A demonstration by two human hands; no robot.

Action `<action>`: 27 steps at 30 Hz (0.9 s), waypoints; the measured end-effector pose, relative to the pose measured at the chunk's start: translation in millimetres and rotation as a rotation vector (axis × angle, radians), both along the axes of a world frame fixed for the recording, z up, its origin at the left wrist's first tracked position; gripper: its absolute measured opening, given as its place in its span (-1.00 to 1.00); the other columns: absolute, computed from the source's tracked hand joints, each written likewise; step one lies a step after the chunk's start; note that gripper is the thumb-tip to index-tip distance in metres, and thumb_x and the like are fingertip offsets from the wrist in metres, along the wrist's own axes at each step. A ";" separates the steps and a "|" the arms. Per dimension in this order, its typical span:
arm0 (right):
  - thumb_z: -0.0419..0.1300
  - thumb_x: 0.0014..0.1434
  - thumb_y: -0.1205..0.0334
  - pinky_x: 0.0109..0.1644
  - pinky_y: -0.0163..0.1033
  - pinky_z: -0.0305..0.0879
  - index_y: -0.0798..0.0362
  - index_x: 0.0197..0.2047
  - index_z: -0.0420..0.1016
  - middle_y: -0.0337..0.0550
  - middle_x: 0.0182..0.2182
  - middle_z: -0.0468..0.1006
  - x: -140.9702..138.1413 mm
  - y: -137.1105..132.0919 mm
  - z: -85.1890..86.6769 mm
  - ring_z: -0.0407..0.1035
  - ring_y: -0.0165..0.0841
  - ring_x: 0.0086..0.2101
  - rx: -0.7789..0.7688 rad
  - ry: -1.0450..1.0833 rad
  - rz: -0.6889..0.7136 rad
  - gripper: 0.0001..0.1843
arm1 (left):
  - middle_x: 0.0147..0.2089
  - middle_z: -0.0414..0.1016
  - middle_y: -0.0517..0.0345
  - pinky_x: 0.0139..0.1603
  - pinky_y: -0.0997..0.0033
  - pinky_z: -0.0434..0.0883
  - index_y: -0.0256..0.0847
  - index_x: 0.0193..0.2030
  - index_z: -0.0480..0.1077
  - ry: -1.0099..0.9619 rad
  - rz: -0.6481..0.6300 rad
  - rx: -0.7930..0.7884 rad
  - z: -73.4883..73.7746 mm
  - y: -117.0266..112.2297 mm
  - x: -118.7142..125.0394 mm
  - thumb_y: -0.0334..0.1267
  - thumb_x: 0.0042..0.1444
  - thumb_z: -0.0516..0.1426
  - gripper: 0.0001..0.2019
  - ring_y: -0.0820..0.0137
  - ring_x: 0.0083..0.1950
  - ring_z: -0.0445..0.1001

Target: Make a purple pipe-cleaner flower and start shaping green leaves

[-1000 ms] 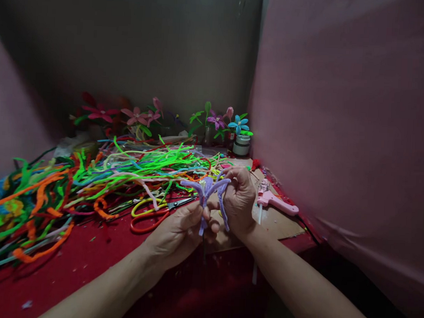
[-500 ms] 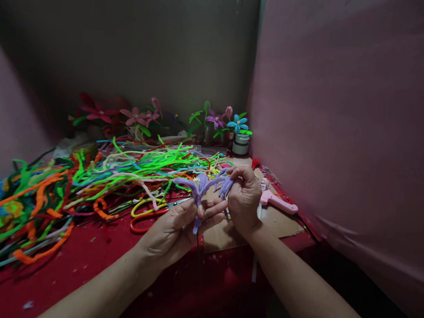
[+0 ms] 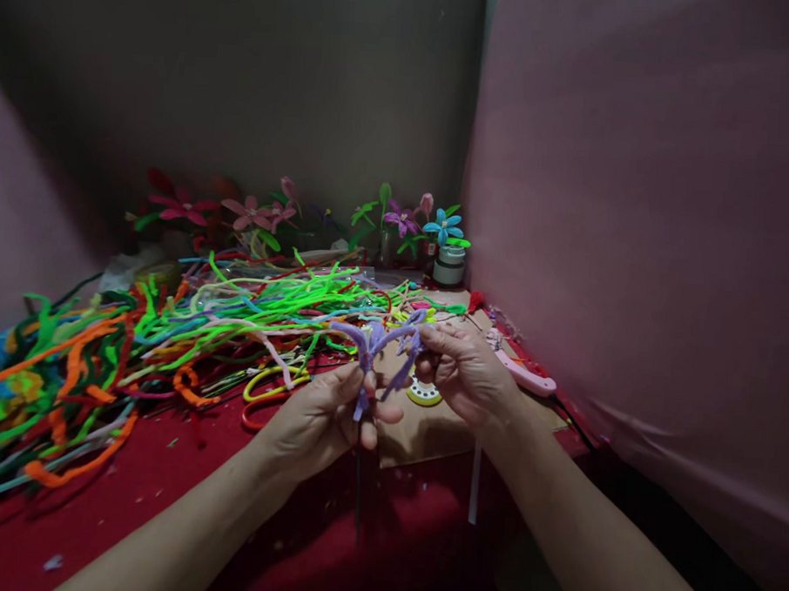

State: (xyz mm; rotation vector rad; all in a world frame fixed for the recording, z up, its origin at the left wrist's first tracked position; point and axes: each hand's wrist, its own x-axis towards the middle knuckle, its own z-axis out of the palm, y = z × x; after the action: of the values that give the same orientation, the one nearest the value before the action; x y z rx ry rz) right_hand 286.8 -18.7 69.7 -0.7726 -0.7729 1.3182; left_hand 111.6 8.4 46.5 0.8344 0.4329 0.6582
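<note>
My left hand (image 3: 327, 414) is closed round the base of a lilac pipe-cleaner flower (image 3: 379, 347) with a thin dark stem hanging below it. My right hand (image 3: 473, 373) pinches one of the flower's petals at the right side. Both hands hover above a brown cardboard sheet (image 3: 421, 432) on the red table (image 3: 131, 484). A small round yellow-and-white thing (image 3: 422, 393) lies on the cardboard just under my right hand.
A heap of pipe cleaners (image 3: 171, 329) in several colours covers the left of the table. Scissors with yellow and red handles (image 3: 273, 390) lie beside my left hand. A pink glue gun (image 3: 525, 375) lies right. Finished flowers (image 3: 429, 232) stand at the back; pink cloth walls (image 3: 632, 254) close in.
My right hand has turned from a raised fist to a lower, flatter pinch on a petal. The round yellow-and-white thing under it now shows. The flower shifted slightly left and down.
</note>
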 end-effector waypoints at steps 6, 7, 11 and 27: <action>0.32 -0.11 0.32 -0.59 -0.45 0.13 0.17 -0.51 0.45 -0.29 -0.61 0.43 -0.7 -0.2 -6.6 0.24 -0.58 -0.66 -0.063 0.095 0.045 -0.87 | -0.30 0.55 -0.09 -0.55 0.57 0.44 -0.34 -0.41 0.39 0.037 0.053 -0.033 -0.5 0.3 2.8 -0.39 0.12 0.10 -0.89 0.38 -0.41 0.55; 0.32 -0.11 0.31 -0.59 -0.45 0.13 0.17 -0.50 0.46 -0.27 -0.60 0.45 -0.7 -0.5 -8.8 0.24 -0.57 -0.65 -0.065 0.099 0.057 -0.87 | -0.31 0.55 -0.09 -0.55 0.57 0.44 -0.35 -0.40 0.39 0.041 0.042 -0.034 -0.8 0.3 3.1 -0.39 0.12 0.10 -0.89 0.39 -0.42 0.54; 0.33 -0.10 0.31 -0.58 -0.44 0.13 0.18 -0.48 0.48 -0.24 -0.58 0.48 -0.8 -1.3 -16.1 0.25 -0.57 -0.65 -0.092 0.146 0.083 -0.87 | -0.41 0.51 0.00 -0.55 0.58 0.44 -0.36 -0.39 0.41 0.034 0.005 -0.024 -5.4 2.2 2.5 -0.32 0.10 0.14 -0.87 0.47 -0.51 0.49; 0.04 0.02 0.38 0.01 0.04 0.15 0.23 0.07 0.32 0.16 -0.07 0.41 94.4 -37.4 -50.2 0.22 -0.08 -0.07 0.043 -1.682 -0.668 -0.51 | -0.50 0.44 0.14 -0.66 0.62 0.36 -0.31 -0.41 0.43 -0.019 0.141 0.035 -2.2 10.9 -5.8 -0.27 -0.03 0.25 -0.86 0.58 -0.62 0.34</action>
State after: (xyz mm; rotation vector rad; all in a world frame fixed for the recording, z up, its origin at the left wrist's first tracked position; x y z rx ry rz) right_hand 381.2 -56.1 19.5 -1.8881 -1.5719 -0.2260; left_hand 105.8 19.3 44.3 0.8357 0.4667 0.8052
